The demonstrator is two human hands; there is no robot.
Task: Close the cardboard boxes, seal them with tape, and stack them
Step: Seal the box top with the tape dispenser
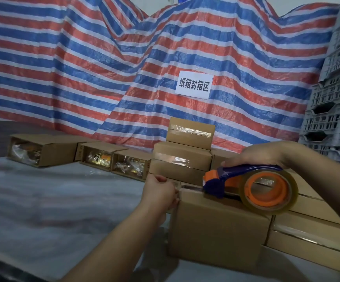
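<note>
A closed cardboard box (218, 231) stands in front of me on the table. My right hand (262, 154) grips the blue handle of a tape dispenser (246, 184) with an orange core and a clear roll, its blade end resting on the box's top seam. My left hand (161, 192) pinches the free end of the tape against the box's upper left edge. Behind it, taped boxes (185, 153) are stacked three high. More sealed boxes (311, 231) lie to the right.
Three open boxes (102, 157) with wrapped goods lie on their sides at the back left. A striped tarp (124, 68) with a white sign hangs behind. Grey plastic crates (335, 98) tower at the right. The table (53, 200) has a pale wrinkled cover.
</note>
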